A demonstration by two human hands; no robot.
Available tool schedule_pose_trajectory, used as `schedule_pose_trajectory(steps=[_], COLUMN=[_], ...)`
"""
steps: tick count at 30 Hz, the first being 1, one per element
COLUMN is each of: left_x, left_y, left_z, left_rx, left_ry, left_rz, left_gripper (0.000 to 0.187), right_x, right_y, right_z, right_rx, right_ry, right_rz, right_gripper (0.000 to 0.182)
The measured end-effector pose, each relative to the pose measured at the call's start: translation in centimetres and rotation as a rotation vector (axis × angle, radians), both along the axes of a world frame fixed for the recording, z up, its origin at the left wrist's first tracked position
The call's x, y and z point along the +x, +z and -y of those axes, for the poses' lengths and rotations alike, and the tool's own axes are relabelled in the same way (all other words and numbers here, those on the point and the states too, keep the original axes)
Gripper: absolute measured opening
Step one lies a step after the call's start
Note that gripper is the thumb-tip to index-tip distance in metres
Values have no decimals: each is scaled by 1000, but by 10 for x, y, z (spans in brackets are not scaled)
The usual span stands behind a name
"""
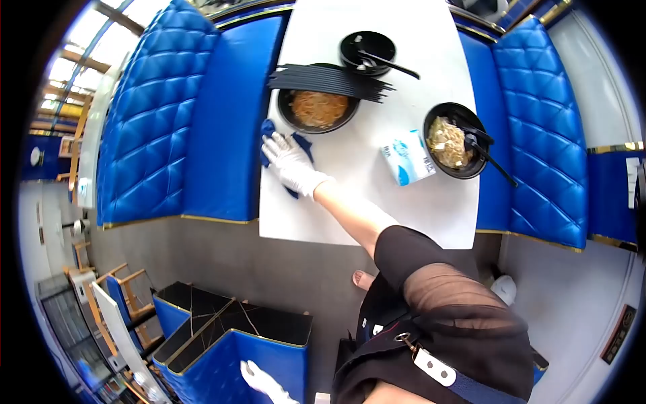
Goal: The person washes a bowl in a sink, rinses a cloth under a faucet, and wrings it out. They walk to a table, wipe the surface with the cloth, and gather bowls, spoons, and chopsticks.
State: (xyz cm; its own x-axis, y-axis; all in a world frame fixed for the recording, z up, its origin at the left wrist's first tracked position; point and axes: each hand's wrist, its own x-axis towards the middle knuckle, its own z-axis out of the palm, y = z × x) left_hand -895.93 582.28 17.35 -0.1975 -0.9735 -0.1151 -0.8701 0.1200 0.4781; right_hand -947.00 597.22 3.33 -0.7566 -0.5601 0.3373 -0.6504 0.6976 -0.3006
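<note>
My right hand, in a white glove, lies flat with fingers stretched over a dark blue cloth at the left edge of the white table. Just beyond it stands a black bowl with orange-brown food. A row of long black sticks, which look like chopsticks, lies across that bowl. Low in the view, my left hand, also white-gloved, hangs away from the table. Its fingers are stretched out and nothing shows in them.
A smaller black bowl with a spoon stands at the back. To the right are a noodle bowl with black utensils and a white-and-blue tissue pack. Blue padded benches flank the table; a black-topped partition stands lower left.
</note>
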Motion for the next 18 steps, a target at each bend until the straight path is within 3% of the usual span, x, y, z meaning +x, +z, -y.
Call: schedule_pose_trajectory(steps=[3,4,6,7,8,9,11,13,16,18], left_x=[-159,-203,-293,-324,-356,-381,-416,-434,-434,-430], left_y=[18,14,12,5,-1,-25,-34,-55,-76,-94], left_z=[-33,-47,-103,-131,-165,-190,-240,-269,-283,-280], left_rx=[-6,137,269,294,282,273,404,327,307,412], left_ry=[-406,-473,-697,-777,-982,-1134,-1230,-1278,-1290,-1292], left_rz=[-238,-308,-404,-311,-449,-449,-218,40,92,-74], left_gripper=[29,24,18,16,15,15,31,39,38,32], right_x=[35,54,90,107,122,137,159,184,217,223], right_y=[18,25,24,25,31,34,43,45,28,26], right_z=[-49,-72,-120,-148,-178,-202,-247,-280,-309,-316], right_rx=[-104,-169,-57,13,108,8,-13,49,146,159], right_ry=[24,35,94,119,129,80,-46,-218,-493,-681], right_rz=[133,125,129,132,126,182,240,309,310,309], right_gripper=[46,46,50,49,49,52,57,54,62,63])
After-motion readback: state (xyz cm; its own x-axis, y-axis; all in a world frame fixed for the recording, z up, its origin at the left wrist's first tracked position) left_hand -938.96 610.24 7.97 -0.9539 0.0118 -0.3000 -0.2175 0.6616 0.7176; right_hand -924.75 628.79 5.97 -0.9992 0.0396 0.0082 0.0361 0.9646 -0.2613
